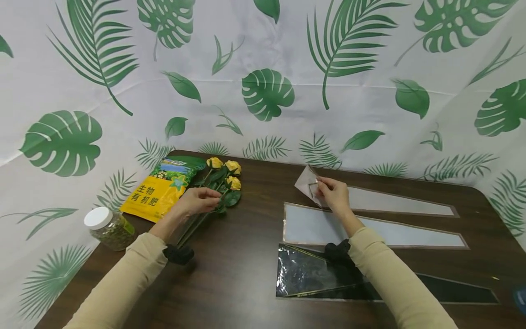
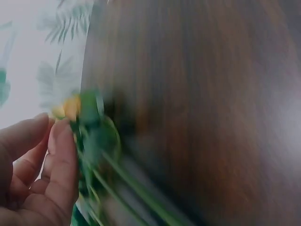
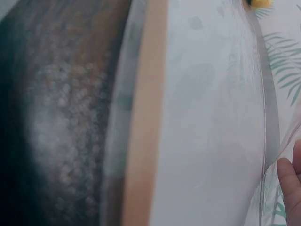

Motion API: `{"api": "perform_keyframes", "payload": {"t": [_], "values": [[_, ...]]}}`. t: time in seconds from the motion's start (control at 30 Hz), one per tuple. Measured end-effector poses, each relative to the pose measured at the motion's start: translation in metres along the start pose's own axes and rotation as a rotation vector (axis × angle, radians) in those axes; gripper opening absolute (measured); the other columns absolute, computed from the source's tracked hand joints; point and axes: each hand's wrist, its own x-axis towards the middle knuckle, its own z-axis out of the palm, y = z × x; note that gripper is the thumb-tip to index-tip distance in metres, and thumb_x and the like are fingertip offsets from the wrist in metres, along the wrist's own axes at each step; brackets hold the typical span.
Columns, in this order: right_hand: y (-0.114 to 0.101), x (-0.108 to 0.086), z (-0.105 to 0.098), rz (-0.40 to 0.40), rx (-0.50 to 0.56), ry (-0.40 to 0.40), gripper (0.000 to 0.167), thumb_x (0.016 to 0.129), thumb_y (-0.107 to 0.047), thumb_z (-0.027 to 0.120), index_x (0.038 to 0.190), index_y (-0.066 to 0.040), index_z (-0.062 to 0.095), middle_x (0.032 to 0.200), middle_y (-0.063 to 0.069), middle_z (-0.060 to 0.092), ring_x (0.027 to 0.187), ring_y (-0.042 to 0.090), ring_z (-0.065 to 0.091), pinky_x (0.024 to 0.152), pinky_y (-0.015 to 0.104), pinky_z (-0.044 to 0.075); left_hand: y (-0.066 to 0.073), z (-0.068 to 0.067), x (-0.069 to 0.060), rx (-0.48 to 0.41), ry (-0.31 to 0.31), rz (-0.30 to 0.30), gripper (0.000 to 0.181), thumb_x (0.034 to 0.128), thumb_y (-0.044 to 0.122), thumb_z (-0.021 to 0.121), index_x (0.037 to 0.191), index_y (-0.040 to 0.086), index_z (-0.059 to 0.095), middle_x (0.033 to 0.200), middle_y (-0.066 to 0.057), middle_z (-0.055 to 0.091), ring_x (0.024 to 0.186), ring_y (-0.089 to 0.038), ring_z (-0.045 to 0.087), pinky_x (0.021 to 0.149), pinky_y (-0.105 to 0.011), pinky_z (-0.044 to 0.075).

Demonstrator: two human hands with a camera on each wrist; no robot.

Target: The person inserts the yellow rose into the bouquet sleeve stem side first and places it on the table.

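My right hand (image 1: 334, 194) pinches the lifted wide end of a white tapered flower sleeve (image 1: 394, 199) at the back. In the right wrist view only some fingers (image 3: 289, 186) show, at a clear plastic edge. My left hand (image 1: 199, 201) hovers over the yellow roses (image 1: 233, 167), fingers loosely bent, near their green stems (image 1: 193, 230). In the blurred left wrist view, its thumb and fingertips come close together, with no held thing visible. A second white sleeve (image 1: 312, 224) with a tan border and a black sleeve (image 1: 302, 274) lie nearer the front.
Left of the roses lies a yellow fertilizer bag (image 1: 152, 194). A white-lidded clear jar (image 1: 111, 228) stands by the left table edge. Behind the brown table (image 1: 234, 278) hangs a leaf-print curtain (image 1: 222, 41). Something blue (image 1: 521, 299) shows at the right edge.
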Motion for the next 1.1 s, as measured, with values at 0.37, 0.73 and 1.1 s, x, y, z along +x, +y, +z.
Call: {"api": "perform_keyframes", "payload": {"t": [0.37,0.73,1.1], "values": [[-0.001,0.002,-0.003,0.002,0.012,0.004,0.028,0.094,-0.002,0.054,0.118,0.011,0.059,0.074,-0.004,0.062,0.062,0.002,0.061,0.067,0.024,0.056,-0.026,-0.014,-0.012,0.111,0.058,-0.022,0.032,0.0927,0.009,0.059,0.119,-0.010,0.057,0.102,-0.016,0.066,0.089,-0.015,0.065,0.080,-0.029,0.054],[-0.004,-0.002,-0.001,0.003,0.006,0.009,0.029,0.094,-0.003,0.053,0.119,0.012,0.058,0.079,0.003,0.064,0.062,0.000,0.060,0.064,0.018,0.054,-0.019,-0.001,-0.010,0.407,0.165,0.056,0.022,0.0856,0.011,0.067,0.103,-0.002,0.068,0.088,-0.013,0.070,0.073,-0.016,0.062,0.066,-0.030,0.052],[-0.006,-0.002,-0.002,0.017,0.020,0.024,0.029,0.094,-0.002,0.054,0.118,0.012,0.058,0.082,0.009,0.065,0.062,0.001,0.060,0.064,0.019,0.055,-0.003,0.013,-0.001,0.411,0.071,0.054,0.021,0.0870,0.011,0.065,0.103,-0.002,0.069,0.093,-0.014,0.070,0.078,-0.018,0.065,0.069,-0.033,0.055]]}}
